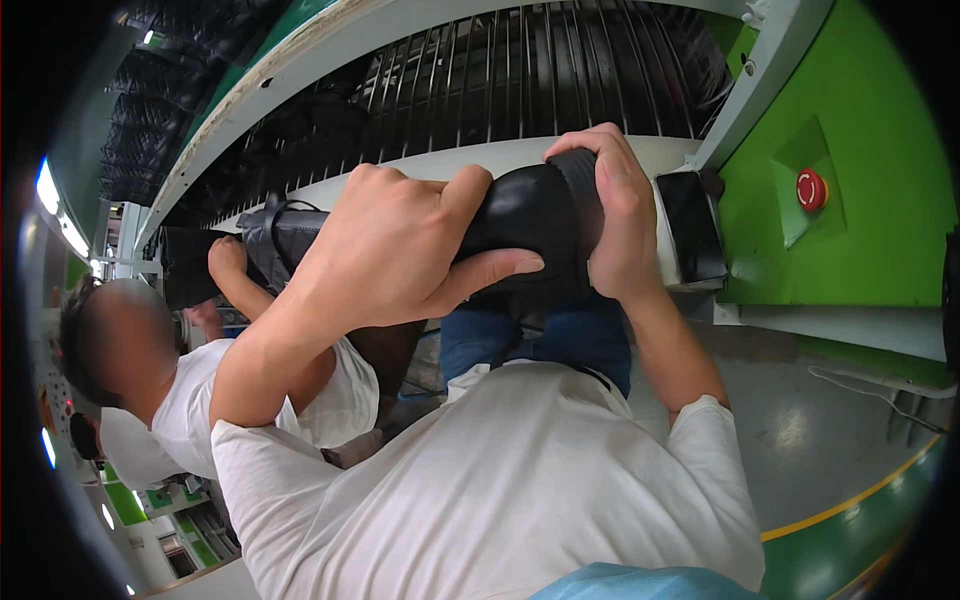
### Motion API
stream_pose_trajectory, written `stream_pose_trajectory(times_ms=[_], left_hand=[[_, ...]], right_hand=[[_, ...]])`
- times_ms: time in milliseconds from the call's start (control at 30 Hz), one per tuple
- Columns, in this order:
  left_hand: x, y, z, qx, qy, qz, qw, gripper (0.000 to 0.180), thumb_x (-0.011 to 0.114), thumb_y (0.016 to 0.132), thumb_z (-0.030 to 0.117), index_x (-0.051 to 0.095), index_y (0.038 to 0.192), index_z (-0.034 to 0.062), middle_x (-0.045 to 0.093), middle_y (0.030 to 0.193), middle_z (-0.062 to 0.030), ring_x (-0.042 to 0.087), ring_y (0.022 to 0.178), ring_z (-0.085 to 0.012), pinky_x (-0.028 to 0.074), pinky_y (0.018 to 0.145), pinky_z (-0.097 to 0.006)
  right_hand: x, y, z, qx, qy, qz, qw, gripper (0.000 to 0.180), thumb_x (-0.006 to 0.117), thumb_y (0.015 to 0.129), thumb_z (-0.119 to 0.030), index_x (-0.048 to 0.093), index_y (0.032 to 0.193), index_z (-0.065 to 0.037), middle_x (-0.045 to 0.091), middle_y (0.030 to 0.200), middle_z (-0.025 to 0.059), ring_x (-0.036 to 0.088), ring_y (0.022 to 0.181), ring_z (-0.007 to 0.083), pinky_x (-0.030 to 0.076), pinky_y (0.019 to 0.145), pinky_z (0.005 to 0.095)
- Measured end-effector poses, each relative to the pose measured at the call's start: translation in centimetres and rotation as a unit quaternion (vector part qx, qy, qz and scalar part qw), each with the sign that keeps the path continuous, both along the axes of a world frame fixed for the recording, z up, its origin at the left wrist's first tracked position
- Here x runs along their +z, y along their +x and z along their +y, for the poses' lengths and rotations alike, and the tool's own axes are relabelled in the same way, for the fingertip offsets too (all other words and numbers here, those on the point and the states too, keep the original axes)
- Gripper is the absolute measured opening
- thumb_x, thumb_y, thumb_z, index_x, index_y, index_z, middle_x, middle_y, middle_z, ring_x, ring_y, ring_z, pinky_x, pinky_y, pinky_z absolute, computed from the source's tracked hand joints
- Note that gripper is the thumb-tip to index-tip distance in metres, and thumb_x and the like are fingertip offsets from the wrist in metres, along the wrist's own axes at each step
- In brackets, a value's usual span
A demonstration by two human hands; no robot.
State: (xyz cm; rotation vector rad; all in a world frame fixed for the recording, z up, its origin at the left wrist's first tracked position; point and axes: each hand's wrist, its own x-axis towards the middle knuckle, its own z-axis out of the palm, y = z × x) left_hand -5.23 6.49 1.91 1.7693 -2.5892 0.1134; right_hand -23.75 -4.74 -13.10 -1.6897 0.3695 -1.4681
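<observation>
In front of my chest is what looks like a black boot [515, 212], with a smooth, shiny rounded part and a dark grey fabric part on its right. My left hand [395, 240] grips the shiny part from the left, its thumb lying across the near side. The right hand [622, 205] wraps round the fabric part, fingers over the top. Part of the boot is hidden by both hands. Left of my left hand lies a dark grey fabric piece with a black loop [278, 232].
Beyond a white ledge [430, 160] run many metal rods [500, 75]. A green panel with a red emergency stop button [811, 189] stands right, beside a black-faced box [690, 225]. A co-worker in a white shirt [200, 390] stands close on my left, a hand [228, 258] near dark pieces.
</observation>
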Motion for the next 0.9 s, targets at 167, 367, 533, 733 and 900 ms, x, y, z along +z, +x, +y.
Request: stream_pose_trajectory(times_ms=[167, 367, 533, 733, 900], left_hand=[[-0.3, -0.7, 0.2, -0.011, -0.033, 0.013, 0.999, 0.070, 0.087, 0.093, 0.067, 0.070, 0.106, -0.0002, 0.060, 0.058, -0.0124, 0.066, 0.054, -0.0389, 0.047, 0.054, -0.046], [-0.1, -0.2, 1.2, -0.015, -0.022, 0.017, 1.000, 0.078, 0.086, 0.089, 0.075, 0.073, 0.118, 0.0038, 0.063, 0.060, -0.0103, 0.068, 0.056, -0.0370, 0.049, 0.055, -0.045], [-0.6, 2.0, 1.6, -0.096, -0.048, 0.133, 0.985, 0.080, 0.095, 0.083, 0.060, 0.075, 0.144, 0.0120, 0.076, 0.087, -0.0086, 0.076, 0.083, -0.0349, 0.056, 0.079, -0.044], [-1.0, 4.1, 3.9, -0.061, 0.031, 0.253, 0.965, 0.086, 0.102, 0.070, 0.029, 0.076, 0.151, 0.0157, 0.083, 0.133, -0.0125, 0.076, 0.121, -0.0401, 0.053, 0.122, -0.055], [-2.5, 5.9, 4.9, -0.102, 0.006, 0.318, 0.942, 0.079, 0.097, 0.079, 0.023, 0.075, 0.154, 0.0168, 0.077, 0.150, -0.0115, 0.070, 0.140, -0.0400, 0.033, 0.136, -0.067]], right_hand=[[0.5, -1.3, 0.4, -0.004, -0.028, 0.040, 0.999, 0.038, 0.046, 0.111, -0.024, 0.067, 0.113, 0.007, 0.067, 0.111, 0.0247, 0.066, 0.097, 0.0419, 0.054, 0.089, 0.0455], [0.7, -2.0, 2.2, -0.012, -0.061, 0.076, 0.995, 0.038, 0.046, 0.109, -0.025, 0.066, 0.119, 0.006, 0.064, 0.112, 0.0260, 0.065, 0.100, 0.0423, 0.053, 0.093, 0.0475], [-1.6, -4.2, 2.7, 0.118, -0.032, 0.109, 0.987, 0.080, 0.085, 0.096, -0.046, 0.057, 0.155, 0.001, 0.063, 0.142, 0.0215, 0.061, 0.138, 0.0393, 0.047, 0.120, 0.0485], [-9.6, -2.5, 2.4, 0.283, 0.191, 0.183, 0.922, 0.134, 0.114, 0.060, -0.021, 0.045, 0.173, -0.005, 0.061, 0.159, 0.0135, 0.053, 0.158, 0.0303, 0.038, 0.135, 0.0493], [-9.8, -3.4, 1.5, 0.184, 0.117, 0.193, 0.957, 0.116, 0.118, 0.048, -0.020, 0.066, 0.151, -0.007, 0.072, 0.142, 0.0078, 0.068, 0.135, 0.0258, 0.052, 0.120, 0.0434]])
